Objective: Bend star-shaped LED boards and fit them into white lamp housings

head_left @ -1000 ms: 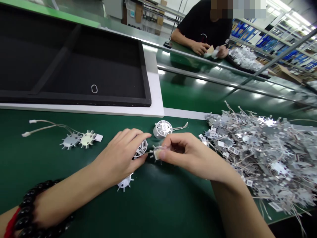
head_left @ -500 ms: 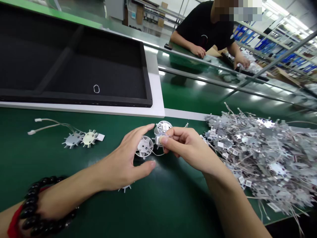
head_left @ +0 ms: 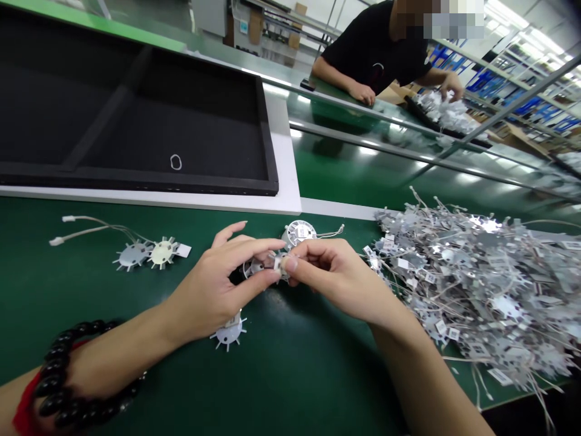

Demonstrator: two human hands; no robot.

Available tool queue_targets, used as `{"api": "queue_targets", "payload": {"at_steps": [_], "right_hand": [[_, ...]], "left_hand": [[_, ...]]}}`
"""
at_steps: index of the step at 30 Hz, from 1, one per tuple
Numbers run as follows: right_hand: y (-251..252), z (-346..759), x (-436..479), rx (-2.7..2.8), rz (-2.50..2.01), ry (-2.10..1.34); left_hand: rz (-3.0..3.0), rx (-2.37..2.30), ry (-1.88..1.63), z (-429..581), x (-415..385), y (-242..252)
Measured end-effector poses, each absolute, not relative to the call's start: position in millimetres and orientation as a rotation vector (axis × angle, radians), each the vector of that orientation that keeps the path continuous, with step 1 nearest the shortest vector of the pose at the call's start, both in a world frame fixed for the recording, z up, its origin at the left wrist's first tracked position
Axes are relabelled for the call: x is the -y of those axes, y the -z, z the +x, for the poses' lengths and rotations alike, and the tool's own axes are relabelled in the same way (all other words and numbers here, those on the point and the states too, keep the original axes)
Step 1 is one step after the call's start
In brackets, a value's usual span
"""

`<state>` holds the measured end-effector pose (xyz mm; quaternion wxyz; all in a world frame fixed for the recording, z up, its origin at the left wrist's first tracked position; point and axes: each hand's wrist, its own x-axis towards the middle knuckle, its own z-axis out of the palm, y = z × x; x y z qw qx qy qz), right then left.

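Note:
My right hand (head_left: 329, 266) pinches a small silvery spoked disc (head_left: 281, 264) with a white label between thumb and fingers. The thumb and forefinger of my left hand (head_left: 227, 272) close on the disc's left side. Just behind those fingers, a round white fan-like part (head_left: 254, 266) lies on the green table, partly hidden. A second round white part (head_left: 299, 232) sits beyond my fingertips, with a thin cable (head_left: 333, 232) running right. Below my left hand lies another spoked disc (head_left: 228, 334), partly covered.
A big heap of spoked discs with cables (head_left: 481, 290) covers the right side. Two discs, one grey (head_left: 133, 257) and one cream (head_left: 163, 253), lie at left with cables. Behind is a black framed panel (head_left: 204, 121) on white foam (head_left: 288, 175). Across the bench, a person (head_left: 376, 48) handles white parts.
My left hand's fingers have closed from a wide spread onto the disc. My right hand has carried the disc slightly left. The person opposite has lifted a hand over the white parts.

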<state>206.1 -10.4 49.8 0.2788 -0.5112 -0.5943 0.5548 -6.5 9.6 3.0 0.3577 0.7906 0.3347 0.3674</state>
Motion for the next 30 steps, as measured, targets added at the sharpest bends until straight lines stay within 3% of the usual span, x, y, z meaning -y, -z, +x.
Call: {"api": "queue_targets", "payload": {"at_steps": [4, 10, 30], "right_hand": [[-47.9, 205.2, 11.4, 1.562, -1.339, -1.474], [-43.8, 201.0, 13.5, 1.741, -1.461, -1.18], [-32.3, 185.6, 15.7, 1.613, -1.505, -1.232]], "left_hand": [[1.959, -0.88, -1.023, -8.4, -14.2, -3.9], [1.935, -0.896, -0.915, -12.2, -22.2, -2.8], [1.963, -0.971, -0.699, -21.3, -33.1, -13.7]]}}
